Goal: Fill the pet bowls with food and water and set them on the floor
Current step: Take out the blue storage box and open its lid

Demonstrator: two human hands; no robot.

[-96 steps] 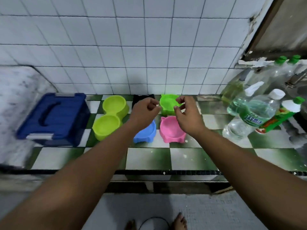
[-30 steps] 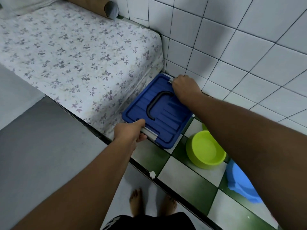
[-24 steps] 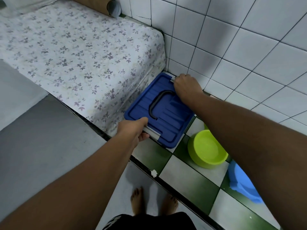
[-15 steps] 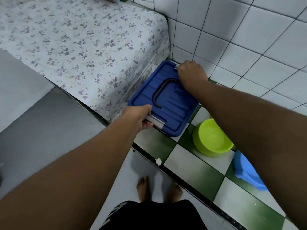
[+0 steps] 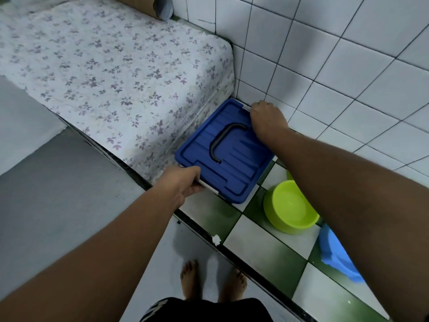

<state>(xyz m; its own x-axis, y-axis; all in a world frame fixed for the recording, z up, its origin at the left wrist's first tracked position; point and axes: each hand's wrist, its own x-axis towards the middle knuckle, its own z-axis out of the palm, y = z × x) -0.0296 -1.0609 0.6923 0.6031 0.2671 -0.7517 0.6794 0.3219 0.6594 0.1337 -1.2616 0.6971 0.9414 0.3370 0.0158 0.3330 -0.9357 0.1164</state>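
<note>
Left hand and right hand are hooking curled fingers onto the blue storage box's clips, and popping both together is looking best.

Smooth blue plastic box lid, shiny lime-green plastic bowl, smooth blue plastic bowl, glossy white wall tiles, shiny green and white counter tiles, soft flowered cloth, brown cardboard tube, dull grey floor

I see a floral-print cloth filling the upper left, with a cardboard tube lying at its top edge. White wall tiles cover the upper right, green-and-white checkered tiles the lower right, and a grey surface sits at left.
</note>
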